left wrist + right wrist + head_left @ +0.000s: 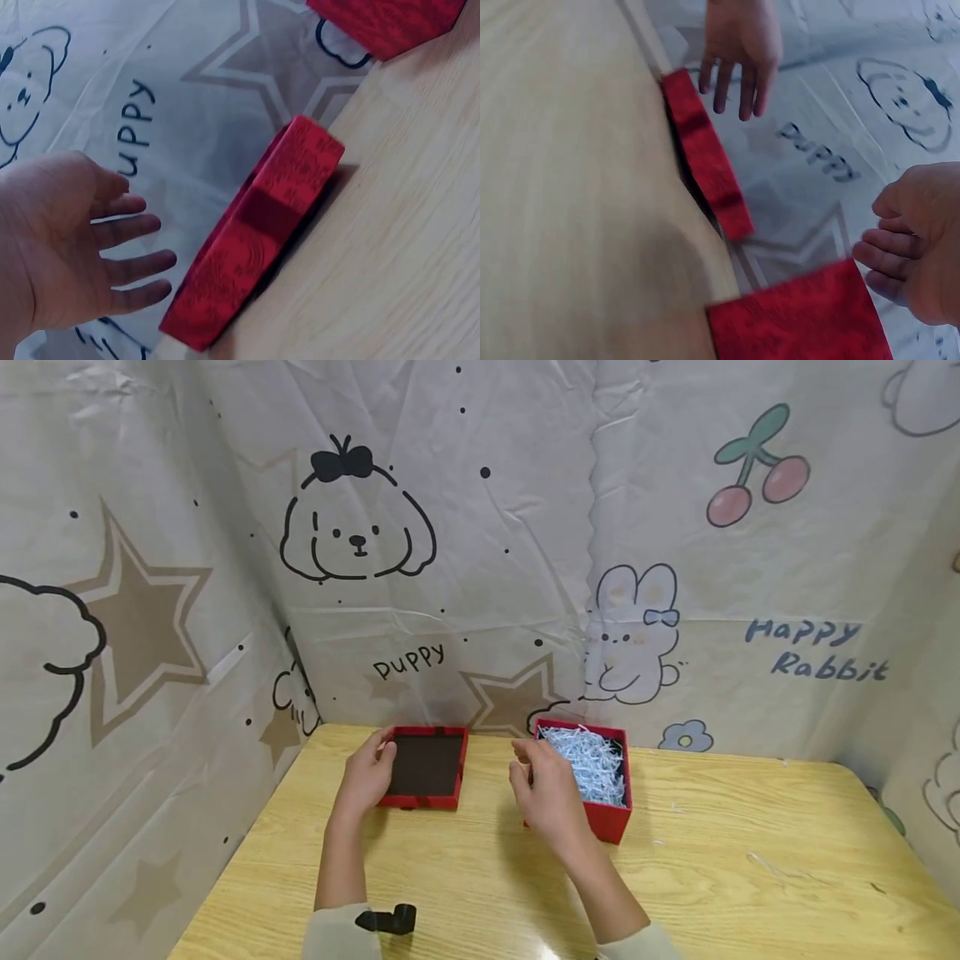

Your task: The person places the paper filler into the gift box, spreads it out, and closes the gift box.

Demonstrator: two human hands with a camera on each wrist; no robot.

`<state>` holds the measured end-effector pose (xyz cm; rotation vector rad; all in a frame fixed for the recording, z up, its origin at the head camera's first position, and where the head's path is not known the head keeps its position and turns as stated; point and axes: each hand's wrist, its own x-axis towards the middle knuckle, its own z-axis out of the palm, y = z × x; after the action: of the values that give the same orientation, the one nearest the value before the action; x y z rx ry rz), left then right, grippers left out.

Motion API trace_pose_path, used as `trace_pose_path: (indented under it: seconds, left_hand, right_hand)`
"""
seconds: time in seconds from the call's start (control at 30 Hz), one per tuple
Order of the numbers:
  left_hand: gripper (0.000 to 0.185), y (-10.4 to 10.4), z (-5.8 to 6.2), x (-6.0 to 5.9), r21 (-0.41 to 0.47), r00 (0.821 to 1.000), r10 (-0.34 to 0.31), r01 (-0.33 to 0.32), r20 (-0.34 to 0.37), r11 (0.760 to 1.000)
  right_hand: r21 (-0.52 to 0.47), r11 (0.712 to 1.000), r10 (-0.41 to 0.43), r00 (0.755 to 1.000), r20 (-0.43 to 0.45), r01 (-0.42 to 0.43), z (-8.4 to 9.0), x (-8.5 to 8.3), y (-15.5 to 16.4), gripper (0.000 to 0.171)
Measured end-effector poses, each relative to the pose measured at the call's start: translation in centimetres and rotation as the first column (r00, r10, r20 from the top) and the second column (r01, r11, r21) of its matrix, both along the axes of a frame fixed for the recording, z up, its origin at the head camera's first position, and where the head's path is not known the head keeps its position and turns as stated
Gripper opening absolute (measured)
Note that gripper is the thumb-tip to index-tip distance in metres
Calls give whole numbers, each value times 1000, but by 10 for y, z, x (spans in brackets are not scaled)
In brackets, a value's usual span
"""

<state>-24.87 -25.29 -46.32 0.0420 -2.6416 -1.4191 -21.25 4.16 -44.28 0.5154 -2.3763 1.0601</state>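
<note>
Two red pieces of a gift box sit near the back edge of the wooden tabletop (465,877), close to the cartoon-printed backdrop (480,527). On the left lies the shallow red lid (424,766), turned over so its dark inside faces up; on the right stands the deeper red box base (609,817), filled with pale blue shredded paper (588,764). The two are apart, with bare wood between them.

The left hand (367,777) is at the lid's left side. Its fingers (131,251) are straight and spread in the left wrist view, holding nothing, and whether they touch the lid's rim I cannot tell. The right hand (551,793) hovers at the near left corner of the box base, its fingers (881,255) loosely curled; the right wrist view shows nothing pinched between them, and contact with the box wall is unclear.

Several things could go wrong from here, as I judge it. The lid is light and lies close to the tabletop's back edge, so a sideways nudge from the open left hand could slide it against the backdrop or tip it up on one wall. The shredded paper is heaped above the rim, so a hand brushing across it could drag strands out onto the wood. A loose one-corner hold on the base could also let it swivel or tilt and spill filling.
</note>
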Motion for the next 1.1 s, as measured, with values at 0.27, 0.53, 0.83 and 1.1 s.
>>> trace_pose_path:
  seconds: [0.27, 0.53, 0.83, 1.1]
  left_hand:
    - [45, -26, -8, 9, -62, 973, 175, -167, 153, 984]
    - [42, -38, -20, 14, -25, 947, 140, -139, 290, 990]
    - [38, -35, -19, 10, -23, 956, 97, -94, 279, 995]
    - [33, -35, -21, 13, -55, 958, 105, -93, 267, 994]
  right_hand:
    - [152, 988, 28, 998, -51, -20, -25, 8, -44, 20]
    - [61, 997, 37, 982, 186, -49, -58, 6, -61, 21]
    - [-165, 985, 111, 916, 384, -51, -70, 2, -69, 24]
    - [-170, 978, 176, 924, 340, -123, -74, 6, -69, 21]
